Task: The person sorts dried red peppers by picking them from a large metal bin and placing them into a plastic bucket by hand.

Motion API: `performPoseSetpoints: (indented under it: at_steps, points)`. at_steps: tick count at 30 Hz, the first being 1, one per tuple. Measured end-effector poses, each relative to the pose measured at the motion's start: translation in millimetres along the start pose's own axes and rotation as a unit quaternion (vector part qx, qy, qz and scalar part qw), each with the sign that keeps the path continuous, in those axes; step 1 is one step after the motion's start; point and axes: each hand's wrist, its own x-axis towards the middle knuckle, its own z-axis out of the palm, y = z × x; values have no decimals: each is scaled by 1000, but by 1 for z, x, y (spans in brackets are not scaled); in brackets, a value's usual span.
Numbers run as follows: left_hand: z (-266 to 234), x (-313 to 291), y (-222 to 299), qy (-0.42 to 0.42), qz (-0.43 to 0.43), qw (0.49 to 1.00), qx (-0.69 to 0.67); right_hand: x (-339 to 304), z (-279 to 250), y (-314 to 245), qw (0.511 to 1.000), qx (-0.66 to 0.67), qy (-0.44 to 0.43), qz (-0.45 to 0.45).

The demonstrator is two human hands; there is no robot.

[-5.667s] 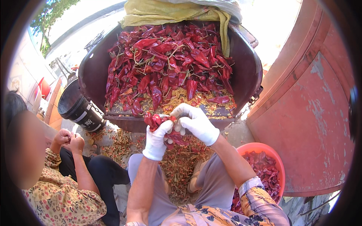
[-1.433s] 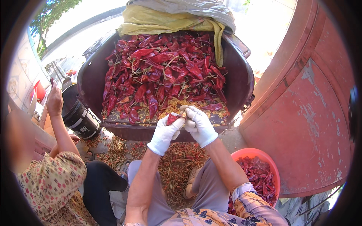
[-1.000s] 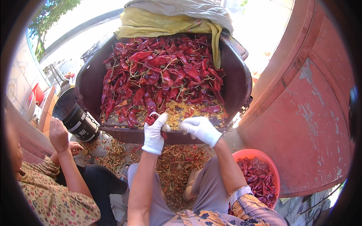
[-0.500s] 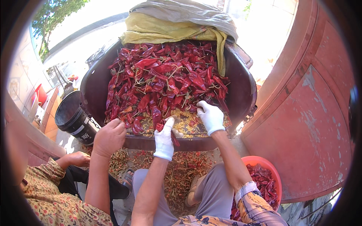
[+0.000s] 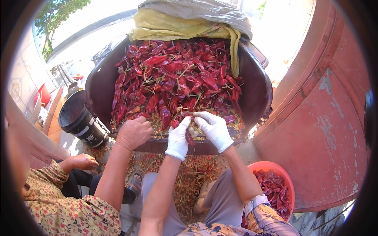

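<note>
My left hand [image 5: 178,139], in a white glove, is closed round a dried red chili pepper [image 5: 189,138] whose end pokes out below the fingers. My right hand [image 5: 215,129], gloved the same way, pinches close against the left fingertips; whatever lies between its finger and thumb is too small to make out. Both hands are over the near edge of a large dark cart tub [image 5: 256,88]. Inside it lies a deep heap of dried red chilies [image 5: 173,74] with pale stems. Loose yellow seeds [image 5: 237,125] cover the tub floor near the front.
Beside me on the left, a co-worker's bare hand [image 5: 136,133] reaches to the tub's edge. A black bucket [image 5: 75,116] stands at the left. An orange-red basin [image 5: 290,185] of chilies sits at my right, near a red metal door [image 5: 311,141]. Stems litter the ground [image 5: 189,177].
My right hand has moved left from the seeds to meet my left hand. The co-worker's hand has shifted right along the tub's edge.
</note>
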Motion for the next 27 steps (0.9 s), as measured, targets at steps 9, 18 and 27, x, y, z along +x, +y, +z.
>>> performPoseSetpoints:
  at_steps: [9,18,27]
  points:
    - [-3,4,8,-15,1,992,129,8,-8,3,994,87,60,38]
    - [1,-2,7,-25,-24,968,247,7,-5,6,989,145,0,35]
    - [0,-8,9,-65,-38,977,202,11,-8,17,915,371,-65,143]
